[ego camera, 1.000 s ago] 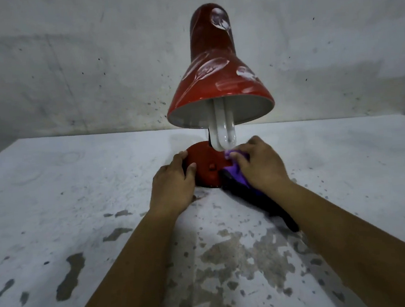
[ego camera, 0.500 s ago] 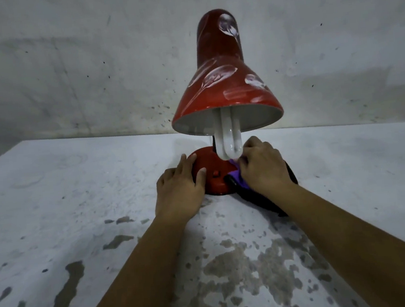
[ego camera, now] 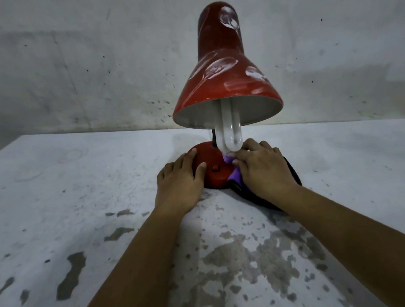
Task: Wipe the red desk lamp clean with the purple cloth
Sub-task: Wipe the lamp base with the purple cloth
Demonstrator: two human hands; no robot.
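Observation:
The red desk lamp (ego camera: 224, 84) stands at the back middle of the table, its shade marked with pale flower prints and a white bulb hanging below it. Its round red base (ego camera: 211, 169) carries a small switch. My left hand (ego camera: 180, 182) rests on the left side of the base with fairly straight fingers. My right hand (ego camera: 263, 169) presses the purple cloth (ego camera: 233, 175) against the right side of the base, fingers curled over it. Most of the cloth lies hidden under that hand; a dark part trails toward me.
The white table (ego camera: 77, 202) has worn patches of peeled paint near its front. A stained grey wall (ego camera: 89, 65) rises right behind the lamp. The lamp's dark neck is mostly hidden behind the bulb.
My right hand with the cloth has shifted up and further onto the right side of the base. My left hand stays on the base's left side. The view has tilted slightly.

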